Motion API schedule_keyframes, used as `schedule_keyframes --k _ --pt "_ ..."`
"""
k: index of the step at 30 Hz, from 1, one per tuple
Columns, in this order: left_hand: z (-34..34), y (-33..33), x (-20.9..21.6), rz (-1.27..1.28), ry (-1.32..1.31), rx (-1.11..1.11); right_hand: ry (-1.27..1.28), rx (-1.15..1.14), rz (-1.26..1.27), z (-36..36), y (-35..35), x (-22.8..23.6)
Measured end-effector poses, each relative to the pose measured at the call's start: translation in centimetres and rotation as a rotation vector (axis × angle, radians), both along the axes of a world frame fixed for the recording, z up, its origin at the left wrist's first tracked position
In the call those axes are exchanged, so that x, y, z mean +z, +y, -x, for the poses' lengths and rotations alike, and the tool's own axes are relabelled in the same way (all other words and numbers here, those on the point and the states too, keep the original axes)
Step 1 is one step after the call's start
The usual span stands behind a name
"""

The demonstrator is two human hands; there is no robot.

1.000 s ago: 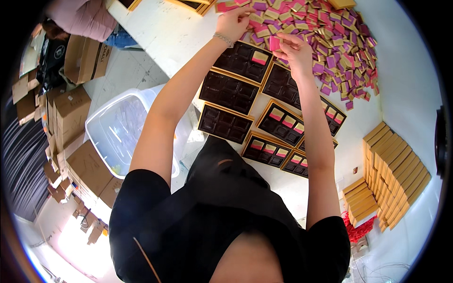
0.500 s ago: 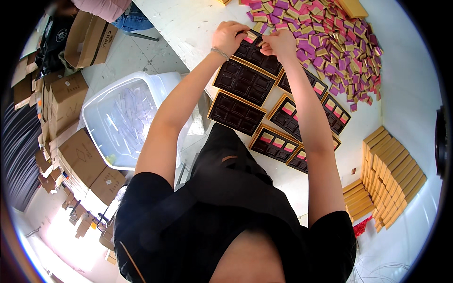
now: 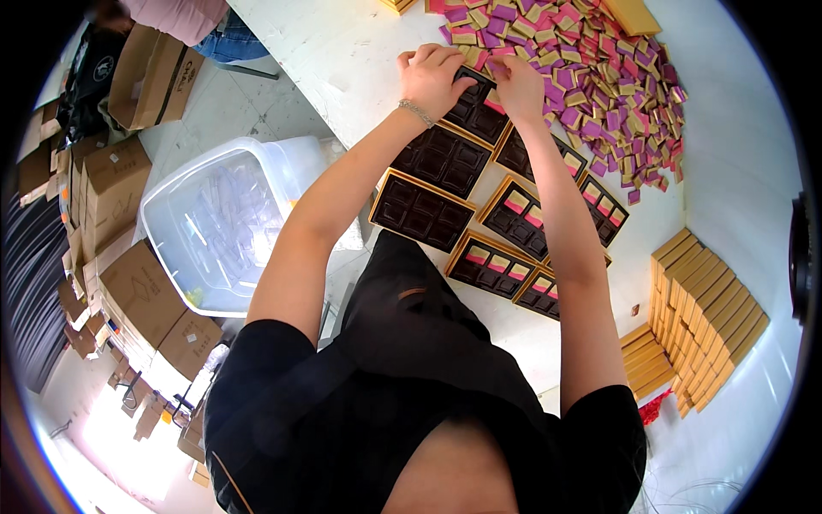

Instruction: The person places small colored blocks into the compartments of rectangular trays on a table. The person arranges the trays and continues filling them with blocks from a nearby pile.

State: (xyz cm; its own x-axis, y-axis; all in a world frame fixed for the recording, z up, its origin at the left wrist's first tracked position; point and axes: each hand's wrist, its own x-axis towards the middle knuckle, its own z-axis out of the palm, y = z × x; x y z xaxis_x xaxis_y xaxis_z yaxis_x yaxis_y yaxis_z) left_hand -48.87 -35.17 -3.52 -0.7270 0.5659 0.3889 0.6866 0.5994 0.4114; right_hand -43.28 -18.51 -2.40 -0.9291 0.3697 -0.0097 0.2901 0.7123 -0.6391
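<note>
My left hand (image 3: 433, 83), with a bracelet at the wrist, is at the left end of the farthest dark brown compartment tray (image 3: 473, 114). Its thumb reaches over the tray; its fingers are apart and no piece shows in them. My right hand (image 3: 519, 88) is above the tray's right end, fingertips pinched together beside the pile; what they hold, if anything, is hidden. A small pink wrapped piece (image 3: 494, 102) lies in that tray below the right hand. Nearer me are two gold-edged trays with bare compartments, a middle one (image 3: 441, 160) and a near one (image 3: 419, 210).
Pink, purple and gold wrapped pieces (image 3: 591, 94) form a large heap at the far right. Partly filled trays (image 3: 492, 263) lie under my right forearm. Gold boxes (image 3: 706, 317) are stacked at right. A clear plastic bin (image 3: 227, 223) and cartons (image 3: 141, 287) stand at left.
My left hand has drawn back from the pink-and-gold piece, its fingers spreading. My right hand has moved away from the compartments toward the pile. The view has shifted slightly.
</note>
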Motion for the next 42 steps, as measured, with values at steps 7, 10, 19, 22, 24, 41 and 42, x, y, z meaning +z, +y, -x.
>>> schedule_keyframes --k 7,10,19,22,24,41,42 --pt "1.9 -0.1 -0.6 -0.097 -0.305 -0.054 0.140 0.484 -0.474 3.0 1.5 0.1" --pt "2.1 -0.7 -1.1 -0.236 -0.289 -0.058 0.137 0.595 -0.485 4.3 2.6 0.1" --pt "6.4 1.1 -1.3 -0.098 -0.274 0.046 0.363 0.343 -0.586 -1.5 -2.1 -0.2" --pt "8.3 4.4 0.1 -0.084 -0.643 -0.010 0.342 0.301 -0.605 -3.0 -3.6 -0.5" --pt "8.8 5.4 -0.7 0.042 -0.600 -0.071 0.347 0.283 -0.624 -3.8 -4.4 0.1" --pt "9.1 2.0 -1.9 0.145 -0.291 0.108 0.239 0.406 -0.665 -5.0 -4.5 -0.2" --pt "8.7 0.7 -1.7 -0.014 -0.370 0.172 0.242 0.431 -0.662 -4.7 -4.3 0.0"
